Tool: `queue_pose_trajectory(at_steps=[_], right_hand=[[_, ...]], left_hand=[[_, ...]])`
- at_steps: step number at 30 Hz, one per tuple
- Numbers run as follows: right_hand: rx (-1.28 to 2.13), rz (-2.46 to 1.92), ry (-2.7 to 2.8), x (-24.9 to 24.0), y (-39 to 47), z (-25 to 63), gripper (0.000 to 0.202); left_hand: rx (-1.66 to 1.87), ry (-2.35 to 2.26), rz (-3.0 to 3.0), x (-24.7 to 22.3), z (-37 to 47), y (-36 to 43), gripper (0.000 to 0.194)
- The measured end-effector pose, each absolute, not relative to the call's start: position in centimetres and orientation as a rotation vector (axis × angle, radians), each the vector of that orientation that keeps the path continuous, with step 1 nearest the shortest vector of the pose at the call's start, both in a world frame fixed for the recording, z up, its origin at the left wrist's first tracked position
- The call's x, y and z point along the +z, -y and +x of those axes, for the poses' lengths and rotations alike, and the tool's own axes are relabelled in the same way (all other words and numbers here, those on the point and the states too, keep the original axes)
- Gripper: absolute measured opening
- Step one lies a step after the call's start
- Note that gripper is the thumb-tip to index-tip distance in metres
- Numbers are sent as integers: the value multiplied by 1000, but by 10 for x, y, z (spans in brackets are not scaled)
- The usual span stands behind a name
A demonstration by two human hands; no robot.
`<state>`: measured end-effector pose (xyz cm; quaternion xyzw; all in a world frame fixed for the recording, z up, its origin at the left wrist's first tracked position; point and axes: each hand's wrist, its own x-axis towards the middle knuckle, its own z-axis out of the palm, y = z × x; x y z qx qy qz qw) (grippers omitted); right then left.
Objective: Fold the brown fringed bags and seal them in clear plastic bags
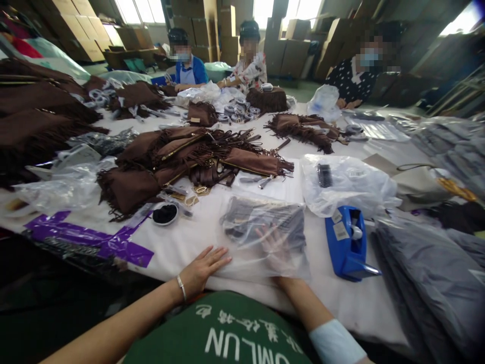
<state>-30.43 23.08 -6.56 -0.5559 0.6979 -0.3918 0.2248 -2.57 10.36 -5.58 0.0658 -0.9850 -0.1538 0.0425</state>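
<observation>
My left hand [207, 264] lies flat on the white table covering, fingers stretched out, beside the lower left edge of a clear plastic bag [242, 253]. Inside that bag is my right hand [273, 245], reached in through the near end with its fingers spread. A dark grey, flat item [282, 217] with lines like fringe shows through the film; its exact kind I cannot make out. The fingertips of my right hand are close to it or touching it. A blue tape dispenser [346, 242] stands to the right of the bag.
Brown fringed bags [136, 187] pile up on the left and middle. A dish with a black pad [165, 214] and purple tape [131, 245] are at the left front. Plastic bags [348, 182] and grey wrapped items [435, 268] lie right. Several people [185, 71] sit across the table.
</observation>
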Motion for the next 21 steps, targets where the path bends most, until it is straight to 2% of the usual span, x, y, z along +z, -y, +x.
queue_pose_trajectory(at_steps=[2, 7, 11, 14, 17, 19, 21], right_hand=[[-1049, -1555, -2090, -68, -259, -299, 31], [-864, -1635, -2365, -80, -354, -279, 43], [-617, -1776, -2287, -87, -385, -272, 54], [-571, -1701, -2010, -58, -385, -277, 48], [-585, -1546, -1662, -2, -376, -285, 37], [-695, -1538, -1690, 30, -362, -293, 34], [-888, -1655, -1936, 41, -340, -301, 36]], left_hand=[[-487, 3043, 223, -59, -28, -102, 89], [-573, 3085, 165, -58, -39, -96, 78], [-570, 3059, 34, -53, -43, -90, 69], [-501, 2909, 40, -50, -34, -91, 47], [-474, 2749, 177, -47, -24, -99, 31], [-479, 2695, 278, -44, -22, -106, 28], [-459, 2682, 369, -42, -21, -113, 28]])
